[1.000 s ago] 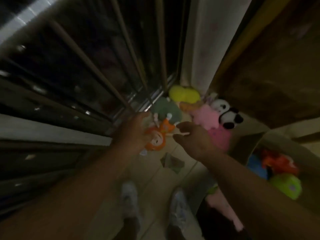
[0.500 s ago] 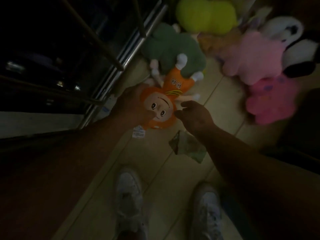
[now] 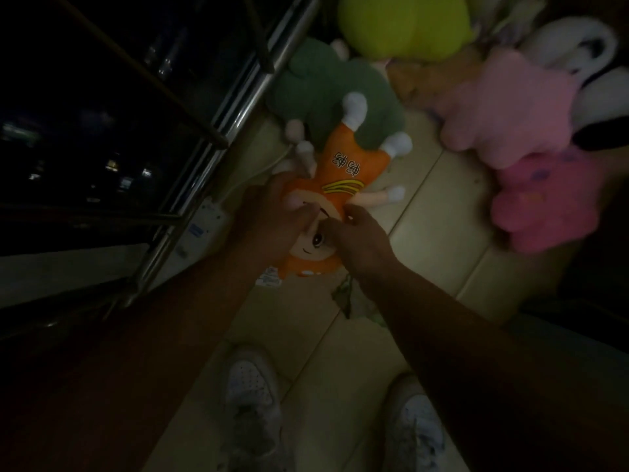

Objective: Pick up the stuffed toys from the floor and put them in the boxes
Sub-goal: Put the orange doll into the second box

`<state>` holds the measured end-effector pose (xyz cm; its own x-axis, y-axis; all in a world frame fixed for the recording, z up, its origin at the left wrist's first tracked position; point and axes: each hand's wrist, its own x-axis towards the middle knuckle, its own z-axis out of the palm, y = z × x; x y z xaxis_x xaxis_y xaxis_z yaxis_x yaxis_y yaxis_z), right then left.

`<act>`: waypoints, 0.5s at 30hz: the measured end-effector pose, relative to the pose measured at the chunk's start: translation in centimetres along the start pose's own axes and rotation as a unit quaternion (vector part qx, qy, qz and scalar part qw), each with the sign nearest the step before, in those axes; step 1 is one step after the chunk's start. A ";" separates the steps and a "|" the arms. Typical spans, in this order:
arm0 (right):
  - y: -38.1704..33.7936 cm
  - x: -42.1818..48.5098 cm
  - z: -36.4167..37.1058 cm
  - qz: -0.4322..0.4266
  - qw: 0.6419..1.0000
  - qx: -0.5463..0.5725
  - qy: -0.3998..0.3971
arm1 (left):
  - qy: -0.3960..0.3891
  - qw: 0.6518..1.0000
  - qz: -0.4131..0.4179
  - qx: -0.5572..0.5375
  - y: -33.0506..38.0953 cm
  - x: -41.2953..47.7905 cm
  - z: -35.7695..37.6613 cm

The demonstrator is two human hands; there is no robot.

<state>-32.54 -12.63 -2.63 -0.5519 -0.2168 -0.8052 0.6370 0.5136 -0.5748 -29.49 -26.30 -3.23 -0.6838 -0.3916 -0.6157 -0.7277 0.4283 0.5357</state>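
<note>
Head view looks down at a dim tiled floor where the doll, orange with white hands and feet, lies on its back with its head toward the person's shoes and its feet up against a green toy. The left hand wraps the left side of the doll's head, thumb laid across the face, and the right hand curls its fingers onto the other cheek by the neck. So both hands are clasping the doll, one from each side, probably because the big soft head is the nearest and bulkiest part to lift by. The doll rests on the floor, not yet raised. It lies close beside a metal railing, which may be why the left hand comes in from above and not from the side. Beyond it a yellow toy, a pale pink toy, a brighter pink one and a panda are heaped touching one another, awaiting their turn. A crumpled scrap lies on the tiles just under the right wrist. No box is in view, so the carry will likely need a turn away from this corner.
</note>
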 end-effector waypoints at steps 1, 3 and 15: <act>-0.5 -0.9 -0.5 -0.004 1.000 0.000 -0.001 | 0.002 1.000 0.003 -0.008 0.6 -0.9 -0.4; -1.8 -2.9 -1.6 -0.017 1.000 0.000 0.000 | 0.012 1.000 0.006 -0.015 2.0 -2.5 -1.4; -14.3 -17.0 -9.5 -0.122 0.990 -0.056 0.040 | 0.035 0.996 0.041 -0.068 16.2 -13.3 -10.5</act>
<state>-37.40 -8.46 20.66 -0.7265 -0.2812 -0.6270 0.4179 0.5435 -0.7280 -32.73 -22.71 19.67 -0.7397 -0.4179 -0.5275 -0.6667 0.3488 0.6586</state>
